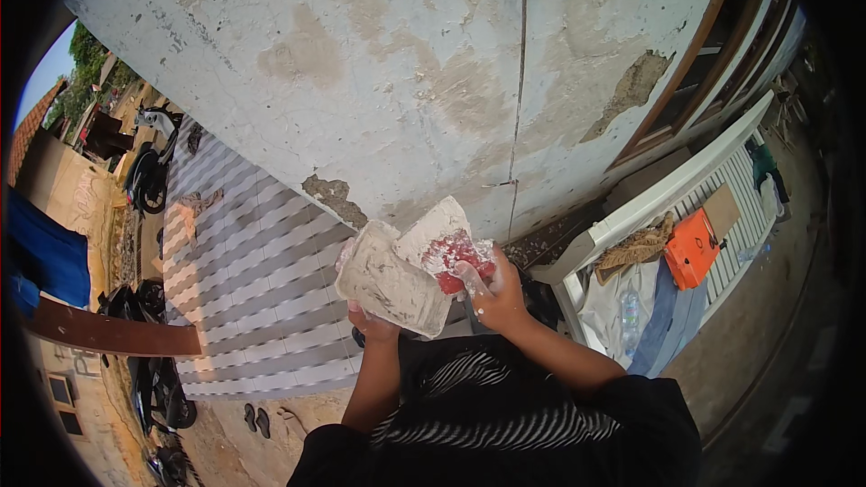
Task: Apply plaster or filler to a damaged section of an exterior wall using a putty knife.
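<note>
My left hand [372, 325] is wrapped round the underside and edge of a shallow, rectangular putty tray [435, 323], smeared with greyish-white paste. In my right hand [498, 296] is a putty scraper [458, 255] with a red handle caked in white. Its broad, pale-coated blade overlaps the tray's upper right corner; whether it touches the paste I cannot tell. White residue covers my right fingers and thumb. Both hands are in front of my chest, before a pale wall [388, 108] with brownish patches, peeling spots and a vertical dark groove.
At the right, a white slatted bench [722, 248] holds an orange bag [693, 248], a plastic bottle [630, 311] and cloths. A brown-framed window [672, 113] is set in the wall. Left are a striped tiled floor [271, 307], parked motorbikes [152, 162] and sandals [257, 419].
</note>
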Tool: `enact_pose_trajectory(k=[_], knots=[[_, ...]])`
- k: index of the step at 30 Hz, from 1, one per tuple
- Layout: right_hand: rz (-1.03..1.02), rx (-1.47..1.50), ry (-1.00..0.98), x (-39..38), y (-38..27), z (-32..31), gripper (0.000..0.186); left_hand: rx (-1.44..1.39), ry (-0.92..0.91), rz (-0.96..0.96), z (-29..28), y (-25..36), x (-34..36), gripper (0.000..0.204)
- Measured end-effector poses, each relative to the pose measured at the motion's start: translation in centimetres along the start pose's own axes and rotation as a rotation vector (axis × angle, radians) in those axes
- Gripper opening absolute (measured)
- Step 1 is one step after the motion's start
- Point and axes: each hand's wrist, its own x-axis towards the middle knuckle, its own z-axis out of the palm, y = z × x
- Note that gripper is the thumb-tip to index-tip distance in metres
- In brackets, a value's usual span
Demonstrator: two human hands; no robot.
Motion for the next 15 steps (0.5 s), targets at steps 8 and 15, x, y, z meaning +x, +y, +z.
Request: enact_pose_trajectory(k=[8,15], knots=[[-0.287,-0.349,0.051,-0.7,1.7,-1.6,0.021,-0.015,0.068,0.070,-0.1,0.3,-0.2,0.089],[-0.091,-0.197,0.040,-0.9,1.1,-1.4,0.021,-0.034,0.013,0.095,-0.9,0.2,-1.1,0.087]])
